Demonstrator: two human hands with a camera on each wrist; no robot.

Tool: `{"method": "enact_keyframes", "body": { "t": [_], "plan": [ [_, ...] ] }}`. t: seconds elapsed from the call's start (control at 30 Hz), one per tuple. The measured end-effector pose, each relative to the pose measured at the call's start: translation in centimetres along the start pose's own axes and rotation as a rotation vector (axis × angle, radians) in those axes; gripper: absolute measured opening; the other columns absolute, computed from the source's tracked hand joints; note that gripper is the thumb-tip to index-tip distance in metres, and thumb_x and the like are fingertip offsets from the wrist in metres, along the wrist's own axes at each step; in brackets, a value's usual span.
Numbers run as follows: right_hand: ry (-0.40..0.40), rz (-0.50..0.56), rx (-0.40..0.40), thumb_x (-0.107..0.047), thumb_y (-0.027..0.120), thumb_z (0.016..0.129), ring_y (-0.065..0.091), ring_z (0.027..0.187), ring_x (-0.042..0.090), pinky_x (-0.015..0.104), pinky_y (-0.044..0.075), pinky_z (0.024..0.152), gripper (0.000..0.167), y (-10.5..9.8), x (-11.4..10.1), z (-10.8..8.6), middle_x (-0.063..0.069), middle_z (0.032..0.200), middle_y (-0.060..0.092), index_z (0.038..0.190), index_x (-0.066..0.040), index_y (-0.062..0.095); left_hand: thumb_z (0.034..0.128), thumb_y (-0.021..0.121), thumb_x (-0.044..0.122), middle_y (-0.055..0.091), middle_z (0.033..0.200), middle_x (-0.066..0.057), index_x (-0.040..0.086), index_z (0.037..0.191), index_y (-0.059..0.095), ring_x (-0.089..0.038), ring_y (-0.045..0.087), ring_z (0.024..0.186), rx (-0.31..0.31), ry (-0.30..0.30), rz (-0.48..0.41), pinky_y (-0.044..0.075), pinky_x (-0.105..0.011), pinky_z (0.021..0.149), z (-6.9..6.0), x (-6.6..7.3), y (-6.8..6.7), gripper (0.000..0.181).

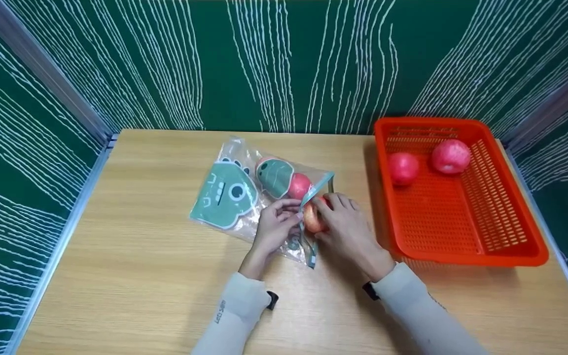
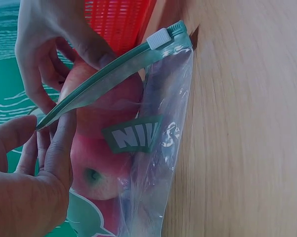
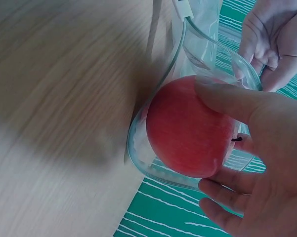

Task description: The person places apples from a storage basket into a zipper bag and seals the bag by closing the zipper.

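A clear zip bag with green cartoon print lies on the table, its mouth facing right. Inside it are red apples, one partly hidden behind the print. My left hand pinches the green zip edge of the mouth between thumb and fingers. With thumb and fingers around it, my right hand grips a red apple, stem toward the palm, at the opening. In the right wrist view the bag's rim loops around this apple. A white slider sits near one end of the zip.
An orange-red plastic basket stands to the right on the wooden table, holding two apples near its back. Green panels with white wavy lines rise behind and at both sides, with metal posts at the corners.
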State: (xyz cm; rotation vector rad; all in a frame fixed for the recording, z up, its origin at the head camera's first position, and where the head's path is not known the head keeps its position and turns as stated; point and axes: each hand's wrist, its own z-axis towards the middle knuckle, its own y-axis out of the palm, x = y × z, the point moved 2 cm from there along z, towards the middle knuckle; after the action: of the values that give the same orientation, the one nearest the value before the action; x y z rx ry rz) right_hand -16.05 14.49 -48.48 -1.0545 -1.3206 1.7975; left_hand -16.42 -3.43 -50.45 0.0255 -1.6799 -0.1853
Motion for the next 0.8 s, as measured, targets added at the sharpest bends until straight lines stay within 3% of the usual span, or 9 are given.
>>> {"method": "enact_keyframes", "body": {
  "t": [0.33, 0.8],
  "plan": [
    [-0.028, 0.024, 0.025, -0.033, 0.093, 0.082, 0.054, 0.130, 0.043, 0.059, 0.048, 0.111, 0.079, 0.6, -0.1, 0.3, 0.022, 0.140, 0.058, 0.147, -0.007, 0.057, 0.0956, 0.067, -0.007, 0.068, 0.106, -0.014, -0.013, 0.126, 0.064, -0.011, 0.068, 0.081, -0.010, -0.003, 0.002, 0.064, -0.032, 0.069, -0.1, -0.1, -0.1, 0.031],
    [0.002, 0.044, 0.021, -0.031, 0.095, 0.080, 0.053, 0.130, 0.043, 0.059, 0.049, 0.110, 0.080, 1.3, -0.5, 1.1, 0.023, 0.142, 0.058, 0.147, -0.005, 0.058, 0.0952, 0.067, -0.007, 0.070, 0.106, -0.013, -0.013, 0.126, 0.064, -0.009, 0.067, 0.081, 0.001, -0.005, 0.009, 0.062, -0.025, 0.066, -0.2, -0.1, 0.0, 0.032]
  ]
}}
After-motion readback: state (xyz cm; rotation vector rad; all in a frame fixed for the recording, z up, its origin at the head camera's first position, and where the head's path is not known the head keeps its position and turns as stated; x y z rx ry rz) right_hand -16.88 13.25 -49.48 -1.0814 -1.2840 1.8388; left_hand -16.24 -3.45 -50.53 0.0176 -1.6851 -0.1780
